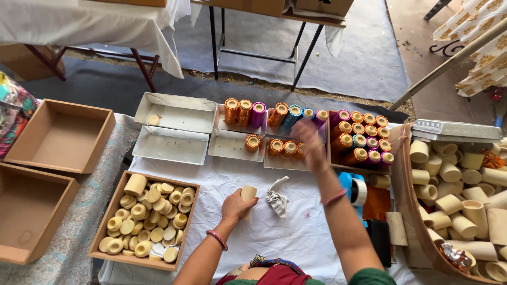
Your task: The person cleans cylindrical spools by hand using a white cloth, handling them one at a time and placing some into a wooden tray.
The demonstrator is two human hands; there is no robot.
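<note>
My left hand grips a plain cream cardboard tube, held upright on the white cloth. My right hand is blurred, stretched forward over the white box of glittery thread-wrapped spools, near the orange ones; I cannot tell whether it holds anything. More finished spools in orange, pink, blue and purple fill the brown box to the right. A crumpled white rag lies between my arms.
A wooden tray of cream round caps sits at the left. A basket of bare tubes is at the right. Two empty white boxes, two empty brown boxes, a tape roll on a blue holder.
</note>
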